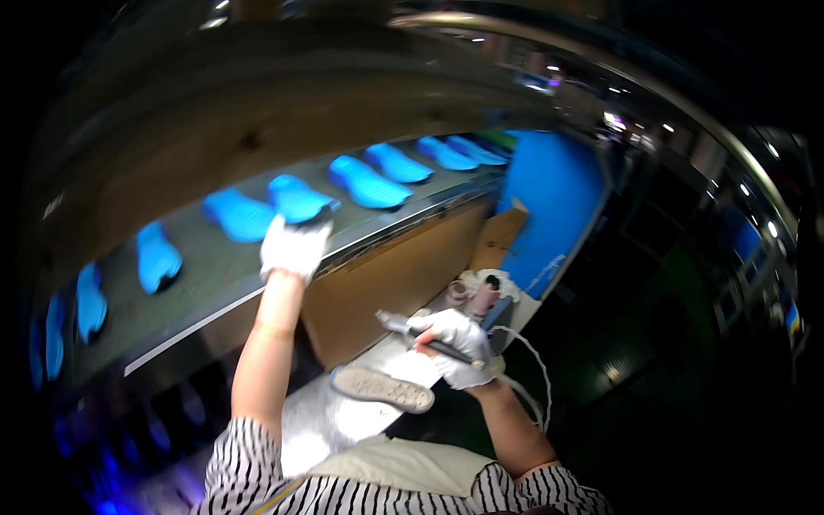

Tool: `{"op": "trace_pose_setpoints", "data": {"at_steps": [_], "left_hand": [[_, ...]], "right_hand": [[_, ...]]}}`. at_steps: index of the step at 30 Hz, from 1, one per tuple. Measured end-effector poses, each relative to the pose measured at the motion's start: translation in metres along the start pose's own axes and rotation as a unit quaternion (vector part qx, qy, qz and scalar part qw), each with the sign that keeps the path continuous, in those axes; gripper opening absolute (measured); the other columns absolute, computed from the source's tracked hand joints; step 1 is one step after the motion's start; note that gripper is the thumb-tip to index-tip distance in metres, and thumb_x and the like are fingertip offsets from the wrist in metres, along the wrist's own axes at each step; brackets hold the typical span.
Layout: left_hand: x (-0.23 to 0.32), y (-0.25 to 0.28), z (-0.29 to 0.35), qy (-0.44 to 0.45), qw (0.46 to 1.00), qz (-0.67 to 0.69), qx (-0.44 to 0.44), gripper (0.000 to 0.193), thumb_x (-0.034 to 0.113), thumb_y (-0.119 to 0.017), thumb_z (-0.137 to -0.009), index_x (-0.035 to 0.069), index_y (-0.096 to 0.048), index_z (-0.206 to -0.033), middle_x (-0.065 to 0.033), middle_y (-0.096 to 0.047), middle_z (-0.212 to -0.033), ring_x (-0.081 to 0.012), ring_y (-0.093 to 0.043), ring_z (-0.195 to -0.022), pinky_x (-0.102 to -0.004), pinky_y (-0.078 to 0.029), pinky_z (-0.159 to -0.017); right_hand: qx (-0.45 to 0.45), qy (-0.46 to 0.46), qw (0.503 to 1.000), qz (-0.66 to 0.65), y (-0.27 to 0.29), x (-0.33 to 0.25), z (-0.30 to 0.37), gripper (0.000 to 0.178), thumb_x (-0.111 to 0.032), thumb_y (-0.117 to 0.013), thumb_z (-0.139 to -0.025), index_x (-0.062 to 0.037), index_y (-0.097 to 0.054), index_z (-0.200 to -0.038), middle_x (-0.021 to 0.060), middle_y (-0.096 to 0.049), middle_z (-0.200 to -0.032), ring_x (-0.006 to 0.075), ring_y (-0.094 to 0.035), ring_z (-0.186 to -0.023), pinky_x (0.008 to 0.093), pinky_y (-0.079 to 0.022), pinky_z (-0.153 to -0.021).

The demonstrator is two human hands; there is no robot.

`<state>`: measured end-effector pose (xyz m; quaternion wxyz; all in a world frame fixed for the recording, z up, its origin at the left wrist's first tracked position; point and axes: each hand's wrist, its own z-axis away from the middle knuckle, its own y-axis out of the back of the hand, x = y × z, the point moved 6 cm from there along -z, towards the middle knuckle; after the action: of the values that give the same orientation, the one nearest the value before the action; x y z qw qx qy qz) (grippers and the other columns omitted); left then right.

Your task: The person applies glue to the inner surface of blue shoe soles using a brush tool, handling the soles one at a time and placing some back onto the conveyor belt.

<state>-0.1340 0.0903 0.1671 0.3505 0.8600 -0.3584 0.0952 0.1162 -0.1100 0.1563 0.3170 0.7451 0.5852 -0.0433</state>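
My left hand (294, 249), in a white glove, reaches up to the belt. Its fingertips meet the near end of a blue shoe-shaped piece (298, 197); blur hides whether they grip it. Gloved in white as well, my right hand (459, 343) is closed around a slim tool (442, 347) with a dark handle and a greyish tip pointing left. Below that tool, a pale, speckled shoe sole (382, 389) lies on the white work surface (309, 421) in front of me.
Several more blue shoe-shaped pieces (369, 182) line the dark conveyor belt (202, 283). A brown board (378, 287) stands below its edge. Pinkish containers (485, 296) sit near my right hand, beside a pale hose (542, 369). A blue panel (554, 206) rises at the belt's right end.
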Motion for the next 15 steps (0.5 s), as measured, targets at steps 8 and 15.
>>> {"op": "trace_pose_setpoints", "data": {"at_steps": [8,15], "left_hand": [[0.005,0.066,0.023,0.029,0.988,-0.071,0.136,0.061,0.024,-0.054,-0.088,0.001,-0.03,-0.139,-0.021,-0.034,-0.14,-0.0328,-0.036,-0.128,-0.0431,-0.025,-0.109],[-0.011,0.107,0.054,0.085,0.937,-0.337,-0.04,0.03,0.028,-0.066,-0.075,0.011,-0.062,-0.098,-0.0149,-0.057,-0.1,-0.0323,-0.055,-0.096,-0.0416,-0.045,-0.083]], "right_hand": [[0.02,-0.076,0.996,-0.051,0.003,0.024,0.027,0.017,0.003,-0.072,-0.071,-0.0053,-0.062,-0.082,0.0072,-0.065,-0.085,0.0171,-0.063,-0.079,0.0284,-0.049,-0.07],[-0.02,-0.121,0.969,-0.216,-0.021,0.03,0.039,0.017,0.001,-0.068,-0.078,-0.0023,-0.061,-0.094,0.008,-0.062,-0.093,0.0161,-0.059,-0.085,0.0268,-0.047,-0.075]]}}
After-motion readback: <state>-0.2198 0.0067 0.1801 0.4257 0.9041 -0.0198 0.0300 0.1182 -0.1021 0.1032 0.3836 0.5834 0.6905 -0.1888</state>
